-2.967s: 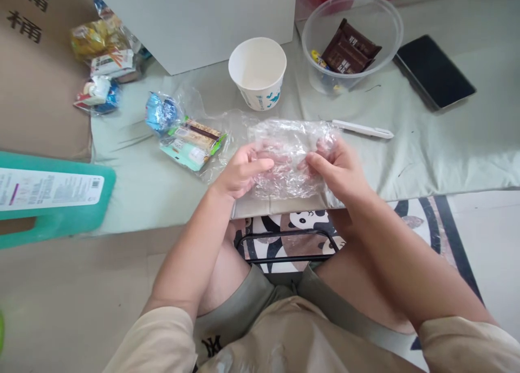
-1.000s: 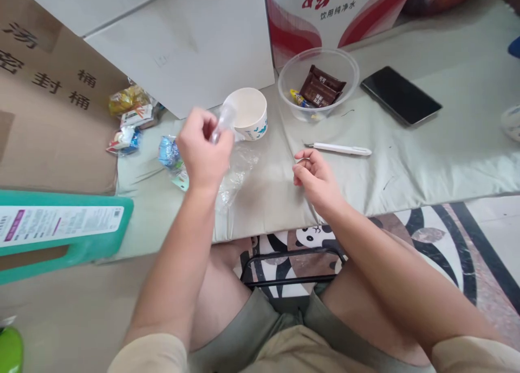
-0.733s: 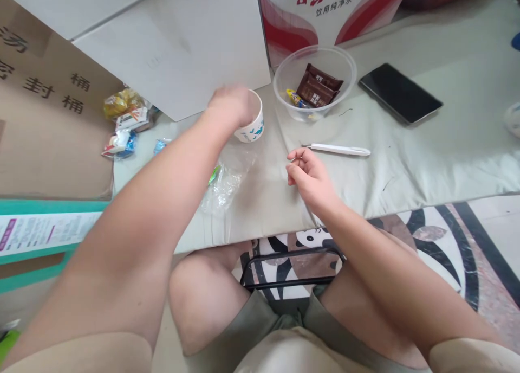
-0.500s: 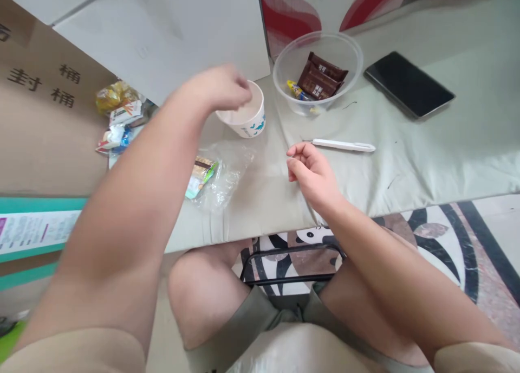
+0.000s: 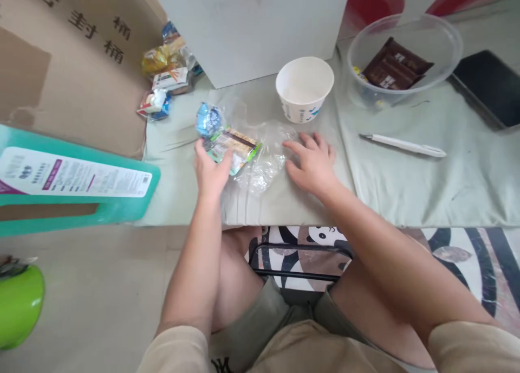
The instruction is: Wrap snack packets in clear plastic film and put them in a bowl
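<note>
A clear plastic bag [image 5: 262, 164] lies on the grey-green cloth [image 5: 406, 183] with snack packets in its left end: a green and brown one [image 5: 238, 144] and a blue one [image 5: 208, 119]. My left hand [image 5: 210, 169] rests at the bag's left end, fingers against the green packet. My right hand [image 5: 311, 161] lies flat on the bag's right end, fingers stretched out. A white paper cup [image 5: 304, 88] stands just behind the bag.
A clear plastic bowl [image 5: 442, 64] with brown wrapped bars [image 5: 395, 65] stands at the back right, a white pen [image 5: 402, 144] in front of it, a dark phone [image 5: 491, 85] at the right edge. More snack packets [image 5: 164, 80] lie by a cardboard box [image 5: 65, 75]. A teal board [image 5: 73, 180] is at left.
My left hand has come back from the paper cup and dropped to the bag's left end. My right hand has opened and moved onto the bag. The view has shifted left.
</note>
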A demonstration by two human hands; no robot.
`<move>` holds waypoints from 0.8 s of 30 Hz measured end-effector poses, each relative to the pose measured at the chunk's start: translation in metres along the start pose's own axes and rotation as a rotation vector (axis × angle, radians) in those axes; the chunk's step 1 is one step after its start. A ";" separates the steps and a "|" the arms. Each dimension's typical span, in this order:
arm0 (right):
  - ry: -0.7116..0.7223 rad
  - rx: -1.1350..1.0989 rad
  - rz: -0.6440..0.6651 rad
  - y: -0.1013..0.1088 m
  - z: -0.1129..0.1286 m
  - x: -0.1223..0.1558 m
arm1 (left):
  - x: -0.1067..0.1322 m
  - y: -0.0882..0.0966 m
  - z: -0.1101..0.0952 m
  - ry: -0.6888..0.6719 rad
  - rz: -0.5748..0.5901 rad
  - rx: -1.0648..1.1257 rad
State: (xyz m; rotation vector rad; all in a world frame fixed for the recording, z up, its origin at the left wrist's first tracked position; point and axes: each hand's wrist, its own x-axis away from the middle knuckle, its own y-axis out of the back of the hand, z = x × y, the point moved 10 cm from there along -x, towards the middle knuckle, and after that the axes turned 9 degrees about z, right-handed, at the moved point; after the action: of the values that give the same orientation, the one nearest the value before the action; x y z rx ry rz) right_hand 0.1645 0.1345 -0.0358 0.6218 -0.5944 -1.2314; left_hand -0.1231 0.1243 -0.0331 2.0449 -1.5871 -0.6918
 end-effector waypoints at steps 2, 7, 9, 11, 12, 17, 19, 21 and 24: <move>0.096 -0.085 -0.006 -0.006 0.013 -0.004 | 0.000 -0.001 0.002 0.039 -0.085 0.068; 0.442 -0.386 -0.007 -0.004 0.062 0.006 | 0.009 -0.012 -0.024 -0.020 -0.057 0.253; 0.538 -0.430 0.038 -0.009 0.082 0.014 | 0.015 -0.017 -0.029 -0.012 -0.020 0.338; 0.609 -0.398 0.106 -0.022 0.099 0.022 | 0.021 -0.024 -0.029 0.034 0.029 0.453; 0.633 -0.357 0.128 -0.029 0.105 0.024 | 0.023 -0.028 -0.027 0.072 0.049 0.523; 0.675 -0.113 0.120 -0.051 0.110 0.032 | 0.033 -0.045 -0.024 0.211 0.145 0.804; 0.719 -0.049 0.122 -0.055 0.111 0.038 | 0.033 -0.048 -0.030 0.164 0.200 0.772; 0.757 -0.034 0.151 -0.057 0.112 0.045 | 0.032 -0.046 -0.034 0.110 0.213 0.702; 0.783 -0.140 0.200 -0.048 0.111 0.053 | 0.030 -0.045 -0.036 0.087 0.188 0.656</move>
State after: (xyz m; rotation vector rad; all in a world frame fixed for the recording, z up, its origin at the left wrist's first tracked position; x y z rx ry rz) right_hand 0.0657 0.0602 0.0109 0.8352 0.0865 -0.7442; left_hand -0.0607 0.1071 -0.0372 2.2605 -2.1108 0.0054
